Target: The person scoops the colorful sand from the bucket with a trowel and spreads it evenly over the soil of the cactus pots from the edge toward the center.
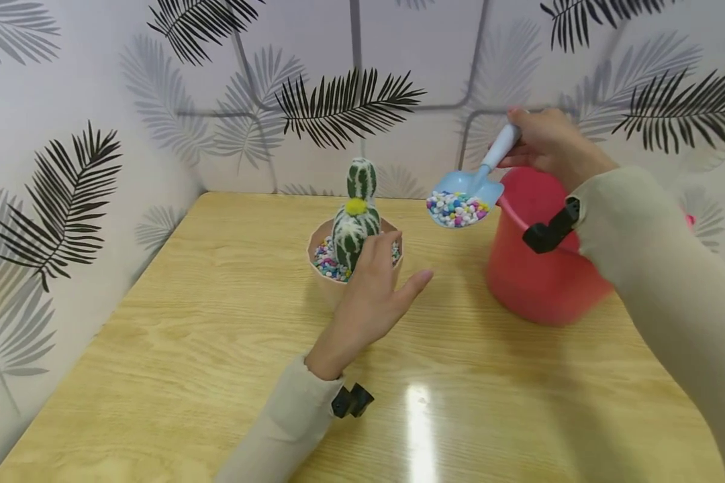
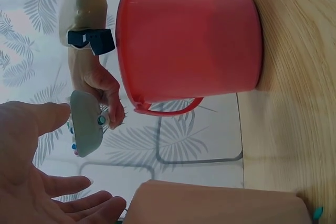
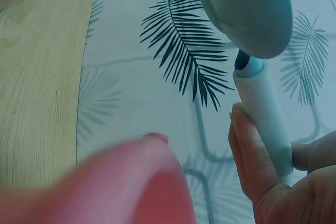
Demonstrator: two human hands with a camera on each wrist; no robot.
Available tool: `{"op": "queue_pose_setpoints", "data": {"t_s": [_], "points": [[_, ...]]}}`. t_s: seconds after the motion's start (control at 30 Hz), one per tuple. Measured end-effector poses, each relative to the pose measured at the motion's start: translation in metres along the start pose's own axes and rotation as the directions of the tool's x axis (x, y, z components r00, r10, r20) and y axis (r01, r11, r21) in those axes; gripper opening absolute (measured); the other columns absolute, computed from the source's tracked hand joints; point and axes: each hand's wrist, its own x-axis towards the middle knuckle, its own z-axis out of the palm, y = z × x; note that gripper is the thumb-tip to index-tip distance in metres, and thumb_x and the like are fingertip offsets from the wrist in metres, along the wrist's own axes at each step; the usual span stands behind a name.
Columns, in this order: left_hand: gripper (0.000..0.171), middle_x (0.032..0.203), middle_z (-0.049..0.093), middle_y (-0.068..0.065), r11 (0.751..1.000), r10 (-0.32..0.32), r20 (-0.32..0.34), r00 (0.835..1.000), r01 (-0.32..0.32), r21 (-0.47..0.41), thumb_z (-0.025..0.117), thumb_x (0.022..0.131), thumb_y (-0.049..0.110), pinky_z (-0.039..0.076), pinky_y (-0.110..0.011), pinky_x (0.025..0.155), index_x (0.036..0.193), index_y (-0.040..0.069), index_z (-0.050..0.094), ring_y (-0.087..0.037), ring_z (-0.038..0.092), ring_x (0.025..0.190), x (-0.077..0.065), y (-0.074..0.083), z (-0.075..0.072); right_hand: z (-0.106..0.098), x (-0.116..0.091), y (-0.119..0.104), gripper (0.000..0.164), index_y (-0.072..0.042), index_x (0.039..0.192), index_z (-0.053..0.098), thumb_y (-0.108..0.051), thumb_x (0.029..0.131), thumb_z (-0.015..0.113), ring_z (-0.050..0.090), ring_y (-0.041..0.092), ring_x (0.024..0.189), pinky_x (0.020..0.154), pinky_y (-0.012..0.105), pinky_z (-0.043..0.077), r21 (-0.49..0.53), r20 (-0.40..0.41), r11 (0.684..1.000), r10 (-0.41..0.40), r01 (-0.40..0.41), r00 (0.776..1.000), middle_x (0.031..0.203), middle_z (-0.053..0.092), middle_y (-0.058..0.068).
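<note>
My right hand (image 1: 546,144) grips the white handle of a small light-blue shovel (image 1: 497,191), held in the air just left of the red bucket's rim. A heap of multicoloured pebbles (image 1: 458,209) fills its scoop. In the right wrist view, fingers and thumb wrap the shovel's handle (image 3: 265,119). My left hand (image 1: 368,292) is at the near side of a pinkish pot (image 1: 326,288), fingers extended and thumb apart; whether it touches the pot cannot be told. A green-and-white cactus (image 1: 353,228) with a yellow flower stands upright in the pot among coloured pebbles (image 1: 329,263).
The red bucket (image 1: 538,268) stands on the wooden table (image 1: 205,349) at the right, under my right forearm. Its handle (image 2: 173,113) hangs down its side. A wall (image 1: 399,40) with a leaf pattern rises behind the table and along its left side.
</note>
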Motion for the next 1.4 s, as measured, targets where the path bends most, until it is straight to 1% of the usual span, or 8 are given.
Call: {"op": "queue_pose_setpoints", "data": {"t_s": [0.23, 0.47, 0.63, 0.8, 1.0, 1.1, 1.27, 1.4], "points": [[0.063, 0.125, 0.039, -0.015, 1.000, 0.013, 0.031, 0.999, -0.013, 0.005, 0.053, 0.088, 0.039, 0.039, -0.037, 0.093, 0.133, 0.001, 0.031, -0.025, 0.042, 0.113, -0.006, -0.002, -0.003, 0.007, 0.000, 0.005, 0.032, -0.007, 0.106, 0.036, -0.033, 0.090, 0.047, 0.064, 0.021, 0.058, 0.054, 0.033, 0.053, -0.020, 0.001, 1.000, 0.012, -0.012, 1.000, 0.063, 0.059, 0.012], [0.066, 0.129, 0.036, -0.013, 0.999, -0.041, 0.103, 0.994, 0.037, 0.036, 0.050, 0.088, 0.044, 0.038, -0.038, 0.095, 0.136, 0.003, 0.028, -0.023, 0.041, 0.115, -0.015, -0.001, -0.009, 0.014, 0.004, 0.010, 0.036, -0.006, 0.110, 0.033, -0.034, 0.091, 0.046, 0.063, 0.019, 0.056, 0.055, 0.033, 0.053, -0.037, 0.005, 0.999, 0.011, -0.011, 1.000, 0.063, 0.058, 0.010], [0.064, 0.130, 0.036, -0.013, 0.998, -0.053, 0.105, 0.993, 0.049, 0.039, 0.050, 0.088, 0.044, 0.039, -0.038, 0.094, 0.134, 0.003, 0.031, -0.025, 0.042, 0.116, -0.021, -0.005, -0.013, 0.018, 0.006, 0.015, 0.032, -0.005, 0.102, 0.034, -0.034, 0.091, 0.044, 0.063, 0.019, 0.056, 0.055, 0.032, 0.053, -0.046, 0.019, 0.999, 0.003, -0.002, 1.000, 0.062, 0.060, 0.011], [0.054, 0.123, 0.042, -0.013, 0.998, -0.054, 0.053, 0.997, 0.051, 0.042, 0.055, 0.088, 0.034, 0.041, -0.038, 0.091, 0.127, 0.001, 0.038, -0.025, 0.046, 0.110, -0.028, -0.013, -0.019, 0.023, 0.008, 0.019, 0.034, -0.004, 0.101, 0.036, -0.036, 0.091, 0.044, 0.064, 0.020, 0.057, 0.058, 0.033, 0.054, -0.094, 0.015, 0.996, -0.005, 0.007, 1.000, 0.063, 0.060, 0.010], [0.042, 0.114, 0.045, -0.016, 0.999, 0.000, -0.086, 0.996, 0.004, 0.045, 0.060, 0.085, 0.020, 0.044, -0.037, 0.085, 0.116, -0.002, 0.043, -0.027, 0.050, 0.103, -0.030, -0.026, -0.027, 0.030, 0.012, 0.024, 0.030, -0.005, 0.099, 0.034, -0.034, 0.093, 0.040, 0.063, 0.019, 0.055, 0.054, 0.032, 0.053, -0.104, 0.022, 0.995, -0.003, 0.006, 1.000, 0.060, 0.060, 0.011], [0.044, 0.111, 0.044, -0.018, 0.999, 0.018, -0.141, 0.990, -0.012, 0.043, 0.064, 0.082, 0.018, 0.046, -0.037, 0.081, 0.115, -0.002, 0.043, -0.028, 0.050, 0.099, -0.028, -0.034, -0.031, 0.034, 0.013, 0.026, 0.030, -0.005, 0.097, 0.034, -0.034, 0.093, 0.039, 0.063, 0.019, 0.055, 0.054, 0.032, 0.053, -0.109, 0.029, 0.994, -0.001, 0.004, 1.000, 0.060, 0.060, 0.010], [0.054, 0.108, 0.043, -0.021, 1.000, -0.005, -0.213, 0.977, 0.011, 0.025, 0.070, 0.076, 0.018, 0.046, -0.034, 0.072, 0.118, -0.004, 0.043, -0.029, 0.049, 0.090, -0.026, -0.047, -0.038, 0.044, 0.013, 0.028, 0.030, -0.004, 0.096, 0.035, -0.034, 0.093, 0.039, 0.063, 0.017, 0.055, 0.054, 0.031, 0.053, -0.133, 0.046, 0.991, -0.006, 0.012, 0.999, 0.059, 0.060, 0.009], [0.061, 0.112, 0.039, -0.022, 1.000, -0.005, -0.234, 0.972, 0.004, -0.007, 0.074, 0.072, 0.019, 0.044, -0.038, 0.079, 0.119, -0.004, 0.042, -0.030, 0.045, 0.097, -0.023, -0.059, -0.042, 0.051, 0.015, 0.028, 0.030, -0.004, 0.097, 0.033, -0.033, 0.094, 0.038, 0.063, 0.018, 0.054, 0.054, 0.030, 0.053, -0.132, 0.064, 0.991, -0.015, 0.024, 0.998, 0.058, 0.061, 0.010]]}}
